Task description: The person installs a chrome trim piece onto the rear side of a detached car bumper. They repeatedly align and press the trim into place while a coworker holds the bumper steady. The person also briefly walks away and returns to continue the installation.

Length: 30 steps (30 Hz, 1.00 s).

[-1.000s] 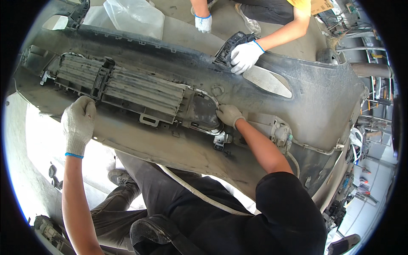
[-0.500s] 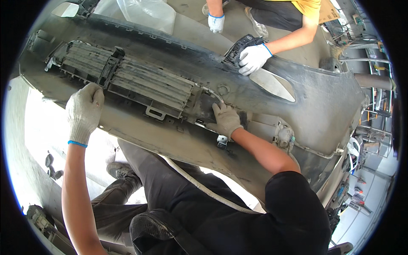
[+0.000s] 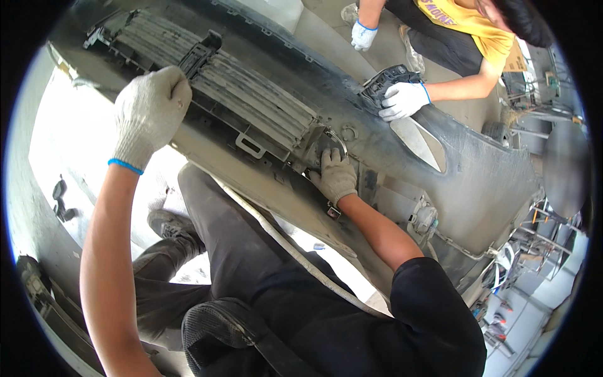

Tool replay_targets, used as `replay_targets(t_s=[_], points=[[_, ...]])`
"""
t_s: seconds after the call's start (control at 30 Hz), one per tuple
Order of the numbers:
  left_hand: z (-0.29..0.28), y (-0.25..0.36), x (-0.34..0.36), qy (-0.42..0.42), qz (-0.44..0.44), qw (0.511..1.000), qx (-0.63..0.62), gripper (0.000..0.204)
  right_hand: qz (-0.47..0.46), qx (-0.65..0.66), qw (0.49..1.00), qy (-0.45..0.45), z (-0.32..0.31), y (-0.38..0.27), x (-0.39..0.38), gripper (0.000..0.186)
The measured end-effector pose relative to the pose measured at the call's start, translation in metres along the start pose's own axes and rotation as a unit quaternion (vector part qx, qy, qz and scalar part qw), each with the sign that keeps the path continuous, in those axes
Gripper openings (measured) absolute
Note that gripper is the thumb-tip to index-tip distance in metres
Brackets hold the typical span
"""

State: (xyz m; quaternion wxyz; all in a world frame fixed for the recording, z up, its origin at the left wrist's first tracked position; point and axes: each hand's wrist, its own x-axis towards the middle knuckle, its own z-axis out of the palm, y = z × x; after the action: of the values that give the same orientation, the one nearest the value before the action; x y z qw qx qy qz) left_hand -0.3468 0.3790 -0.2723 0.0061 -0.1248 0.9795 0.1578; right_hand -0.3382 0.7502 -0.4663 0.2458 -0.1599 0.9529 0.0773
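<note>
A large dusty bumper cover (image 3: 480,182) lies in front of me, inner side up. A long slatted grille shutter (image 3: 257,94) is set along its middle. My right hand (image 3: 336,176), in a grey knit glove, grips the shutter's right end, fingers over the end piece and thumb toward the slats. What lies under the palm is hidden. My left hand (image 3: 151,107), gloved alike, is a closed fist above the bumper's near edge, beside the shutter's left section. Anything inside that fist is hidden.
Across the bumper, a co-worker's white-gloved hand (image 3: 405,100) rests on a black plastic part (image 3: 386,81); their other gloved hand (image 3: 363,36) hangs farther back. A pale hose (image 3: 276,232) runs along the near side. Metal racks (image 3: 540,220) stand at the right.
My left fist has risen and looks larger in the picture. My right hand stays at the shutter's end. The whole view has shifted, with the co-worker now farther right.
</note>
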Motion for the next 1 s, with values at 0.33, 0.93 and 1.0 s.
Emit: replay_targets(t_s=[0.33, 0.93, 1.0], points=[[0.000, -0.024, -0.012, 0.090, 0.045, 0.992, -0.081, 0.016, -0.141, -0.015, 0.987, 0.074, -0.011, 0.013, -0.018, 0.066], [0.031, -0.054, -0.186, -0.163, 0.029, 0.973, -0.159, 0.012, -0.251, -0.147, 0.953, 0.089, -0.107, -0.134, 0.093, 0.049], [0.025, -0.056, -0.167, -0.159, 0.010, 0.971, -0.180, 0.007, -0.262, -0.243, 0.933, 0.042, -0.095, -0.091, 0.116, 0.060]])
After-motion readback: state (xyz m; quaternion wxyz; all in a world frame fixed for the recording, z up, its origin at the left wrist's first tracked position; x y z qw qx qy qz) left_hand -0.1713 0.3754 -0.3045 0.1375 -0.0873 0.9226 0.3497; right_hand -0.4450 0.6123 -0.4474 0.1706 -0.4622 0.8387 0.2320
